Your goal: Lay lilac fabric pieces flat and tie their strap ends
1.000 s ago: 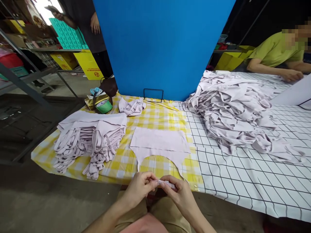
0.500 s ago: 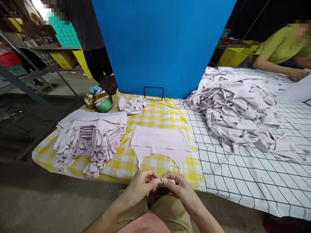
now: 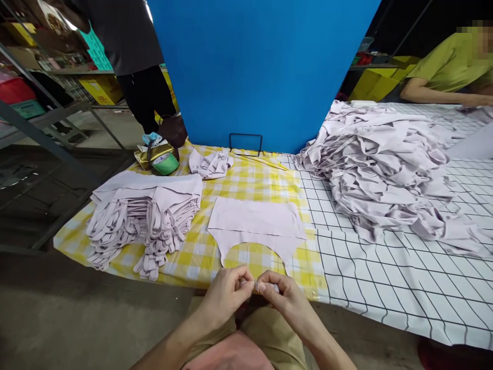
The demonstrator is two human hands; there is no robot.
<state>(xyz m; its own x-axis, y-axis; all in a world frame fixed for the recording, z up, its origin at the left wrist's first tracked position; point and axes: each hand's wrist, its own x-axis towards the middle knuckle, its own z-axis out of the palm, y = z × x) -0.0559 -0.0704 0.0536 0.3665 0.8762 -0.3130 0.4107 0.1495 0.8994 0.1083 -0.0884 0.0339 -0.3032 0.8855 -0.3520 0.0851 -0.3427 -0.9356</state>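
Since a second ago, the pale strip [image 3: 257, 287] is lying more level between your fingers; your left hand [image 3: 223, 295] and right hand [image 3: 288, 300] are pinching it closed, equally near, its length running crosswise, your side of the flat garment [image 3: 256, 218].

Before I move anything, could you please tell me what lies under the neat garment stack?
Yellow checked cloth shows around the neat garment stack; whatever lies directly beneath it is hidden.
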